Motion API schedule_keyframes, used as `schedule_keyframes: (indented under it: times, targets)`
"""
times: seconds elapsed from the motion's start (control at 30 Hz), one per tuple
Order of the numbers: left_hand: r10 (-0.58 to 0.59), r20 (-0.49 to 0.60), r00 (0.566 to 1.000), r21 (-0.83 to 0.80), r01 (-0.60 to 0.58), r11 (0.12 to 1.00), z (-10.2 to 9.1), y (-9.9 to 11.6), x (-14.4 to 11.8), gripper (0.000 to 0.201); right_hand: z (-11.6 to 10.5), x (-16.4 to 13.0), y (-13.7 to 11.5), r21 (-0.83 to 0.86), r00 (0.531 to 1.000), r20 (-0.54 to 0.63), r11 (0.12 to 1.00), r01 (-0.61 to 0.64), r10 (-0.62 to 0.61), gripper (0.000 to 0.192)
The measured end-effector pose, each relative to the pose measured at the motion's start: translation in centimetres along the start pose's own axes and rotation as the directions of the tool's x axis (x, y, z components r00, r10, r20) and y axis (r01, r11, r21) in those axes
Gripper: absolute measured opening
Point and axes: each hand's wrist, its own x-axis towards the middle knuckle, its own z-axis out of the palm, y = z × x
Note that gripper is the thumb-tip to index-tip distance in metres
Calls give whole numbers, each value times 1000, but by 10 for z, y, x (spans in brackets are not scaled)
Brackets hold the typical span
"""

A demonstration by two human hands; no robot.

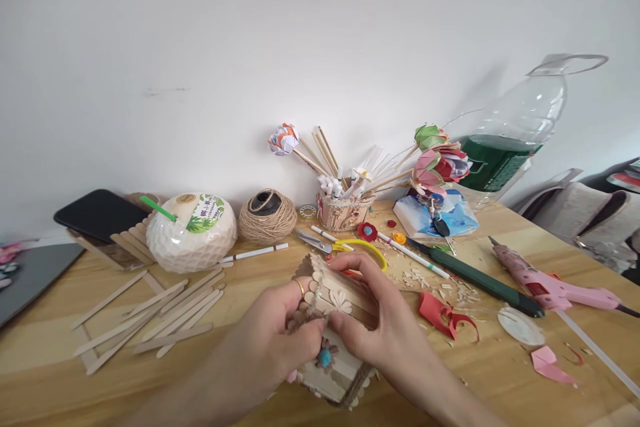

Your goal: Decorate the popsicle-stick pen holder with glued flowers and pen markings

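Observation:
Both my hands are closed around a small popsicle-stick craft box (343, 373) near the table's front. It has scalloped wooden edging, a pale wooden flower and a small flower with a blue centre. My left hand (290, 330) grips its left side, thumb on the front, a ring on one finger. My right hand (377, 317) holds the right side, its thumb close to the left thumb by the pale flower. Just behind the box lie yellow-handled scissors (363, 245). Part of the box is hidden behind my fingers.
Loose popsicle sticks (175, 320), a wrapped coconut (193, 233) and a twine ball (267, 217) lie left. Behind stands a decorated holder (345, 210) of sticks and paper flowers. Rightward are a green cutter (480, 280), a pink glue gun (555, 290), red scraps (440, 313) and a large bottle (510, 140).

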Motion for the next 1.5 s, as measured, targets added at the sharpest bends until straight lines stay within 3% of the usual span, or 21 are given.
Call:
schedule_keyframes:
  times: [0.23,0.37,0.83,1.5]
  targets:
    - [-61,-80,995,-86,54,995,2,4,-4,21,-1,-1,2,32,999,23,999,23,-23,29]
    - [-46,-51,998,-98,41,994,4,5,-2,25,-2,-3,-1,71,998,65,997,12,-16,29]
    - [-54,-99,994,-64,48,997,4,1,1,29,0,-3,2,112,995,102,993,-33,22,30]
    - [-29,-66,997,-42,27,999,5,1,0,27,0,-6,-2,102,996,85,994,-42,34,30]
